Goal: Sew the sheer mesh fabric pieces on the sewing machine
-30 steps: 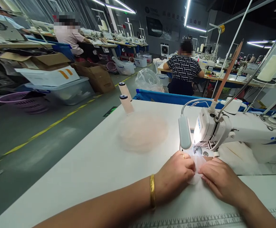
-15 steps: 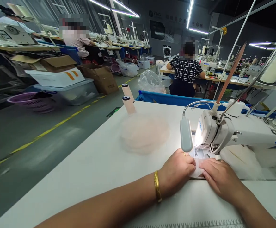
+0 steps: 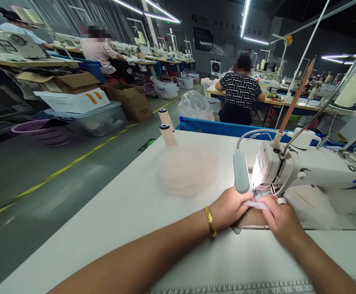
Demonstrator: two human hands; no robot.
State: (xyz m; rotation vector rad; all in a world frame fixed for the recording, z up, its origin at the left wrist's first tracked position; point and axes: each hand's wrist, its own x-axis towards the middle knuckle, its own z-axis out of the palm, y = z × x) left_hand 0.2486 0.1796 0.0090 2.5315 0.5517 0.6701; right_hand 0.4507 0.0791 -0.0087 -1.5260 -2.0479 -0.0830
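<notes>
Under the lit head of a white sewing machine [image 3: 271,163], a strip of thin whitish fabric [image 3: 256,204] stretches between my two hands. My left hand [image 3: 231,207], with a gold bangle at the wrist, pinches the strip's left end just below the grey lamp [image 3: 241,171]. At the other end my right hand [image 3: 283,216] grips it with thumb and fingers, close to the presser foot. Both hands are closed and near each other. The needle area is partly hidden by the fingers. More sheer fabric [image 3: 310,206] lies under the machine arm.
A pile of sheer pale pink fabric [image 3: 188,171] lies left on the white table [image 3: 129,220]. Two thread cones [image 3: 168,135] stand at its far edge, and a ruler [image 3: 233,287] runs along the front. Beyond are a blue cloth trough [image 3: 208,125] and a seated co-worker [image 3: 241,92].
Both hands have moved slightly forward, closer to the needle, lifting the fabric's near edge. The brownish plate beneath now shows. The fabric pile stays put.
</notes>
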